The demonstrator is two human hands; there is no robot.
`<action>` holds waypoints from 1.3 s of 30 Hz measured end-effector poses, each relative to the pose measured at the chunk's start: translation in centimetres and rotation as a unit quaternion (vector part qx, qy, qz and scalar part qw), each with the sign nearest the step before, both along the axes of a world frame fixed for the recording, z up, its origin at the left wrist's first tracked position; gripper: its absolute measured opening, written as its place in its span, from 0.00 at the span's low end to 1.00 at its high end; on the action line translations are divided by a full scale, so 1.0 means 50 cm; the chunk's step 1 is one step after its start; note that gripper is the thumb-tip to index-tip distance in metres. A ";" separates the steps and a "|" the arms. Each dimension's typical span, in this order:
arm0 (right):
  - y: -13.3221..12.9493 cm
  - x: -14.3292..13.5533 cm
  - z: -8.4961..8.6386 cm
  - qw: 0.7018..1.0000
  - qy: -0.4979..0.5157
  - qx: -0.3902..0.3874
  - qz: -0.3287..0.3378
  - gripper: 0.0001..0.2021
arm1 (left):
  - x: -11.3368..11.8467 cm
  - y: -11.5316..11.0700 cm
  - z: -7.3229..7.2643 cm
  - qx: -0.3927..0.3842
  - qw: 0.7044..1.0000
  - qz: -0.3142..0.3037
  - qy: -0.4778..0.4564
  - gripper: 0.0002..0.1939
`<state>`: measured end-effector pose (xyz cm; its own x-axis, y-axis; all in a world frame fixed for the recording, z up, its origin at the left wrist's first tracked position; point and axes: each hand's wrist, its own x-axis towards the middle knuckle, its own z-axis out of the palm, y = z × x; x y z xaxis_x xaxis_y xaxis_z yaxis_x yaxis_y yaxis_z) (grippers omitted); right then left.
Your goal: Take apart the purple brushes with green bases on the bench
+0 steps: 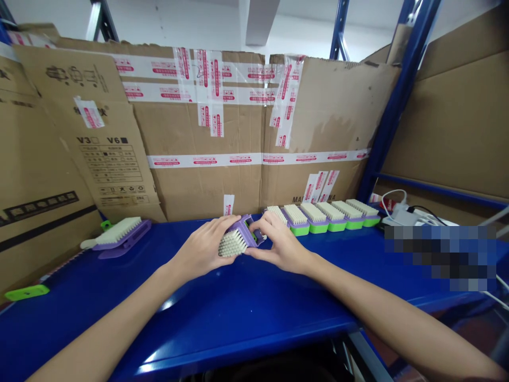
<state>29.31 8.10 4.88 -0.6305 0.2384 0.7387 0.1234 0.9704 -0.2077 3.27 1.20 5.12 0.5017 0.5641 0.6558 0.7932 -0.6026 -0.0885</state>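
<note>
Above the middle of the blue shelf I hold a purple scrub brush (234, 243) with pale bristles, tilted so the bristles face toward me and to the left. My left hand (202, 246) is wrapped round its left side. My right hand (283, 245) grips its right end, thumb below and fingers curled at the opening in the purple body. A bit of green shows inside that opening. Behind my right hand begins a row of several brushes (314, 213), bristles up, with purple and green bases.
At the left lie a purple brush with a handle (119, 233) and a green strip-like piece (27, 293). Taped cardboard (207, 185) walls the back of the blue shelf (238, 318). White plugs and cables (405, 215) sit at the right, near a blurred patch.
</note>
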 end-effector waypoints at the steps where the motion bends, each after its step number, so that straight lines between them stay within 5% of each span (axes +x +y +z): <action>1: 0.000 0.001 0.001 1.000 0.000 -0.001 -0.001 0.16 | -0.002 0.000 0.002 0.005 1.000 -0.004 0.006 0.42; 11: 0.007 0.000 0.004 0.999 0.008 -0.022 -0.029 0.09 | -0.020 0.003 0.013 0.002 1.000 0.014 -0.012 0.51; 19: 0.005 -0.002 0.001 0.995 0.030 -0.095 0.000 0.06 | -0.014 0.001 0.022 0.024 0.999 0.011 -0.043 0.42; 28: 0.001 -0.005 -0.014 0.990 0.013 -0.137 0.034 0.23 | -0.023 -0.002 0.036 0.069 0.996 0.055 -0.021 0.44; 32: -0.002 -0.001 -0.007 0.993 -0.005 -0.108 0.037 0.14 | -0.029 0.002 0.030 0.053 0.996 0.074 -0.023 0.44; 36: -0.007 0.005 0.003 0.998 -0.012 -0.050 0.031 0.08 | -0.034 0.010 0.022 0.000 0.999 0.016 -0.042 0.42; 39: -0.014 0.007 0.008 0.999 -0.023 -0.026 0.033 0.15 | -0.035 0.014 0.016 -0.027 0.996 -0.026 -0.077 0.41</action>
